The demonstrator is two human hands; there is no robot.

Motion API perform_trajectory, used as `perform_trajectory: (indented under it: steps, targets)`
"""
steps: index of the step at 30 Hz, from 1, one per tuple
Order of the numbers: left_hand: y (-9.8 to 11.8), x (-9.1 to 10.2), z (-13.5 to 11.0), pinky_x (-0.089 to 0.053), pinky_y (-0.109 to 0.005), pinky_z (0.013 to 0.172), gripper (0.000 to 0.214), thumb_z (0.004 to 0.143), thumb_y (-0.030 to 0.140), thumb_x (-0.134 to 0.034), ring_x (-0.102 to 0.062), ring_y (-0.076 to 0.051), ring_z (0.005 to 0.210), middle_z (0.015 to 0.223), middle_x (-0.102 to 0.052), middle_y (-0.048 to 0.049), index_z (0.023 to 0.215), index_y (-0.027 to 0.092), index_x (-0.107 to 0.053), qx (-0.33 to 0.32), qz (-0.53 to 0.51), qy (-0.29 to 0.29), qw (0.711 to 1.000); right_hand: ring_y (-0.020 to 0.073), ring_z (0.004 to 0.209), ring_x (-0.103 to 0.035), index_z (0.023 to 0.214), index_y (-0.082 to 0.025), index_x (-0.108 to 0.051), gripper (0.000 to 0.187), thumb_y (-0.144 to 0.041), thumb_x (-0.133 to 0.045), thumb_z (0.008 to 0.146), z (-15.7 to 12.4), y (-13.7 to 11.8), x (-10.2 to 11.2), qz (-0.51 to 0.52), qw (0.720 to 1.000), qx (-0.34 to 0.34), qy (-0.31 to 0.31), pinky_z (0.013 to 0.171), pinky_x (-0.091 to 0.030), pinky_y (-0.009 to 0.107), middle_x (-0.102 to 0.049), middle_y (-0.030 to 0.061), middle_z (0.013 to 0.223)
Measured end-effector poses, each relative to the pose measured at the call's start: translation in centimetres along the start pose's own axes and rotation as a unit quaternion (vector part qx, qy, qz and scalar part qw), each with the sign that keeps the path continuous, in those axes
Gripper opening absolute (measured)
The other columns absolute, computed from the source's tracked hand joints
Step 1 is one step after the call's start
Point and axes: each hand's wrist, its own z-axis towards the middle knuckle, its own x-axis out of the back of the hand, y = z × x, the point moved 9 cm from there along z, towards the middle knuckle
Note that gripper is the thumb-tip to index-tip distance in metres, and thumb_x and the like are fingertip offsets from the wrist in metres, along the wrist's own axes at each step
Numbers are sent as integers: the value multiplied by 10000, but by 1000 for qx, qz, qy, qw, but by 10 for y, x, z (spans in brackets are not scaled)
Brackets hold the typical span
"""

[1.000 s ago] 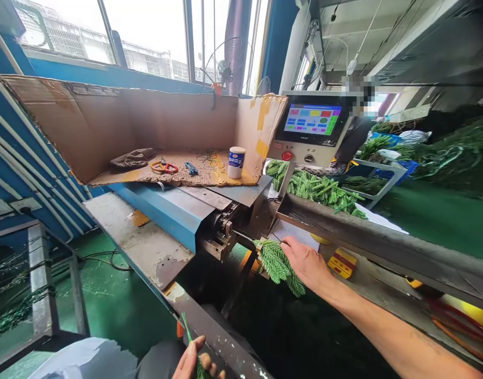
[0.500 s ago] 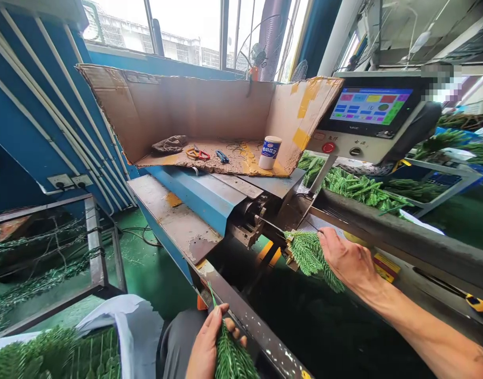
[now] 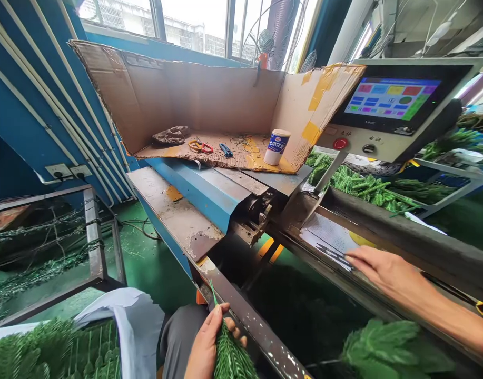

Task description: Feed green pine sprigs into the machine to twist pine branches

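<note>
Before the blue machine [image 3: 201, 185], your left hand [image 3: 208, 337] grips a sprig [image 3: 233, 353]; for your right hand [image 3: 389, 273], I cannot tell.

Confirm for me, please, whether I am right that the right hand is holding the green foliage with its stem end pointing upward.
Not quite: the head view shows the left hand, not the right hand, holding the green foliage; its stem end does point upward.

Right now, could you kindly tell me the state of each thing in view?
Left hand: closed around the sprig
Right hand: by the sheet, grasp unclear
Screen: lit
Can: upright
Carton: open in front
Scissors: lying, blades unclear
</note>
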Motion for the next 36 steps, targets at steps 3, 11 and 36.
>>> perform_trajectory:
  steps: [3, 11, 36]
  targets:
    - [8, -12, -5, -529, -329, 597, 256, 754, 326, -667, -539, -126, 517, 578, -544, 14, 940, 161, -604, -12, -7, -4, 1000, 182, 788, -593, 943, -208, -628, 338, -390, -343, 943, 52, -45, -24, 100, 994, 47, -25, 739, -465, 295, -631, 46, 868]
    - [16, -1, -9, -519, -341, 578, 215, 777, 303, -642, -560, -147, 521, 573, -554, 5, 929, 156, -603, -35, -7, 30, 999, 182, 751, -597, 843, -189, -650, 162, -265, -507, 845, 138, -92, -56, 182, 983, -23, 9, 718, -448, 286, -638, 29, 773]
    - [29, -21, -10, -477, -266, 856, 282, 734, 297, -702, -617, -197, 977, 1004, -693, -97, 975, 157, -664, -104, -124, 34, 986, 236, 1307, -315, 1448, -264, -233, 584, -423, -446, 928, -16, -262, -80, 465, 852, 94, -221, 1083, -307, 450, -322, 53, 1436]
